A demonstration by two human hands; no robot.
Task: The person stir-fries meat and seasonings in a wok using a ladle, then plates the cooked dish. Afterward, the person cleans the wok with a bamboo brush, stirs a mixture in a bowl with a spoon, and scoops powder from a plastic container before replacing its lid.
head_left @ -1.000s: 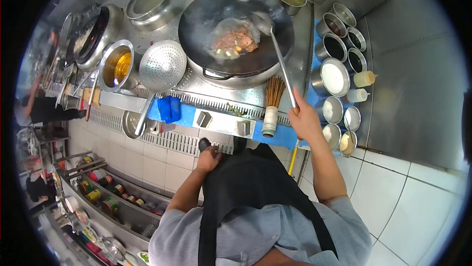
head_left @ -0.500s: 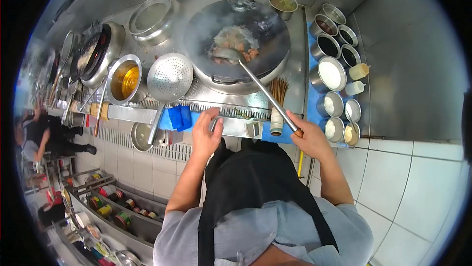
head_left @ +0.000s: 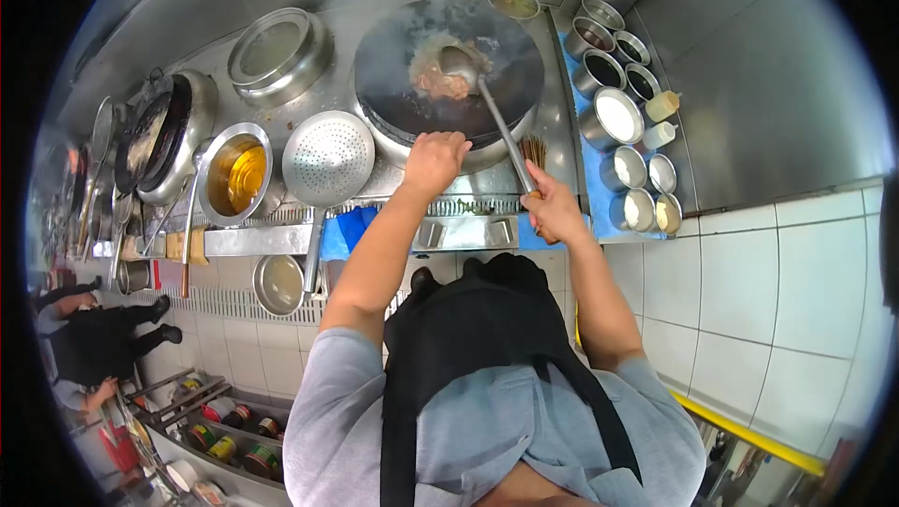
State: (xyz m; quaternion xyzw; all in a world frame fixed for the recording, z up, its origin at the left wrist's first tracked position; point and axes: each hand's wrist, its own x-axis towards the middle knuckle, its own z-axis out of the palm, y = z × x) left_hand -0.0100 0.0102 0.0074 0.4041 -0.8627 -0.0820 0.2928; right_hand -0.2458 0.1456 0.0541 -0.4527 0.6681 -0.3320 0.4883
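Note:
Steam rises from the large dark wok point(head_left: 389, 86) on the burner, where brownish-red pieces of food point(head_left: 435, 84) lie. At its near edge, my left hand point(head_left: 436, 162) is closed over the rim where the wok's ear handle sits; the fingers cover the handle. My right hand point(head_left: 554, 207) grips the wooden end of a long steel ladle point(head_left: 501, 118). The ladle's bowl rests among the food, tilted. Beside the right hand stands a bamboo wok brush point(head_left: 534, 149), partly hidden by it.
Left of the wok are a perforated skimmer point(head_left: 328, 156), a pot of yellow oil point(head_left: 239, 175) and a lidded steel pot point(head_left: 273, 53). Several seasoning tins point(head_left: 618, 118) and squeeze bottles point(head_left: 663, 106) line the right side. A co-worker point(head_left: 89, 343) stands at far left.
My left hand has moved forward from the counter edge to the wok's near rim. The ladle has been pushed forward in the wok, and my right hand has moved forward with it.

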